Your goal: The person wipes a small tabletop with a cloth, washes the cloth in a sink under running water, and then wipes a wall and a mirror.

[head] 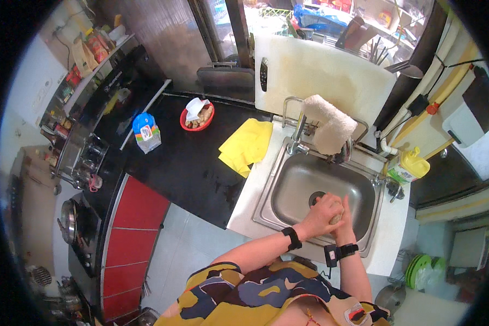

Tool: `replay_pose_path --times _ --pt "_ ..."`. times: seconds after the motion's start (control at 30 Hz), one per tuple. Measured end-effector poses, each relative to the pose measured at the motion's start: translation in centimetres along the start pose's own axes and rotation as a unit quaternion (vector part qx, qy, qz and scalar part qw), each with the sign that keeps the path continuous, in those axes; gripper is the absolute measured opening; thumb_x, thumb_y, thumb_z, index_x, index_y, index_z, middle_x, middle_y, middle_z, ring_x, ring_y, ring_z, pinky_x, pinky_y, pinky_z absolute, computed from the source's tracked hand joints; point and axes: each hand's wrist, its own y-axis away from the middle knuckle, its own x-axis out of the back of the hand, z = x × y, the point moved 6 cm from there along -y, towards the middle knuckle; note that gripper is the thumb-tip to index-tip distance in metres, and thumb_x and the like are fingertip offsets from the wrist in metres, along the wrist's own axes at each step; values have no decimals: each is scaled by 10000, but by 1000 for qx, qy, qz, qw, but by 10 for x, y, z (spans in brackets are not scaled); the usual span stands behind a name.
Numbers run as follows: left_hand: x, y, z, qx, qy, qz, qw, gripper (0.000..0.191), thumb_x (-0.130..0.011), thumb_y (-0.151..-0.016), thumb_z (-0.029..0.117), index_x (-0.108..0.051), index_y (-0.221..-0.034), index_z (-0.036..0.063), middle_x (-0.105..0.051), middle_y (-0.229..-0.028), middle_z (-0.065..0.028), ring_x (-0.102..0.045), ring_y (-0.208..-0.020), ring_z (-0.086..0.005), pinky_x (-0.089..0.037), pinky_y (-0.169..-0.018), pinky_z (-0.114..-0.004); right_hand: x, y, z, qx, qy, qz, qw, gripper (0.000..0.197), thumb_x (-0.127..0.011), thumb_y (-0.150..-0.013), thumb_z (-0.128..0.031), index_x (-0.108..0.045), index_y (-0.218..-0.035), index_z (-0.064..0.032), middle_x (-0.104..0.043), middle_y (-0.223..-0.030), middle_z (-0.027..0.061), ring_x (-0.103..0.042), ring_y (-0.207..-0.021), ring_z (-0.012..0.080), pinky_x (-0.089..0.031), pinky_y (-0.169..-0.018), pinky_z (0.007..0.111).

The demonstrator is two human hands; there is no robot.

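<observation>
Over the front part of the steel sink (358, 183), my left hand (321, 216) and my right hand (346, 224) are pressed together. Between them shows part of a small pale tan object (335, 219); fingers cover most of it, so its kind is unclear. My left fingers curl over its top, while my right palm and fingers lie against its right side. Beneath the hands, the drain (317, 198) is partly hidden. A chrome faucet (295, 144) rises behind the basin, and a beige towel (328, 122) hangs over the pipework there.
A yellow cloth (246, 144) lies left of the sink. Farther left on the black counter (187, 171) are a red basket (196, 127) with ginger-like roots and a blue-topped bag (146, 132). A white cutting board (322, 73) leans behind; a yellow-capped bottle (407, 167) stands right.
</observation>
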Motion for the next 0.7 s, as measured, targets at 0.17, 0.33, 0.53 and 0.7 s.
replay_pose_path --times 0.17,0.33,0.53,0.7 --pt "11 -10 13 -67 -80 -16 994 375 -682 -736 371 -555 -891 54 -492 -1133 -163 -454 -1078 -362 -372 -910 -450 -7 14 -14 107 194 7 975 607 -476 -853 -620 -522 -1164 -100 -586 -1093 89 -575 -1016 227 -490 -845 355" --pt "13 -6 14 -101 -32 -24 994 448 -616 -787 474 -566 -893 42 -502 -1117 -181 -470 -1035 -376 -371 -890 -470 -9 15 -13 91 178 6 980 566 -490 -868 -582 -516 -1169 -104 -577 -1094 84 -554 -1030 219 -461 -885 349" --pt "4 5 16 -128 -66 -3 990 325 -604 -814 366 -569 -839 44 -541 -955 -149 -510 -907 -343 -426 -793 -426 32 -1 14 -35 2 8 999 435 -420 -935 -453 -494 -1187 -107 -564 -1098 80 -564 -1002 230 -477 -830 362" --pt "-1 2 -2 -59 -71 -17 996 194 -575 -807 248 -575 -826 55 -540 -907 -125 -519 -861 -324 -444 -759 -395 36 -14 25 -18 18 26 999 410 -401 -941 -425 -501 -1178 -105 -568 -1088 81 -567 -996 232 -481 -813 367"
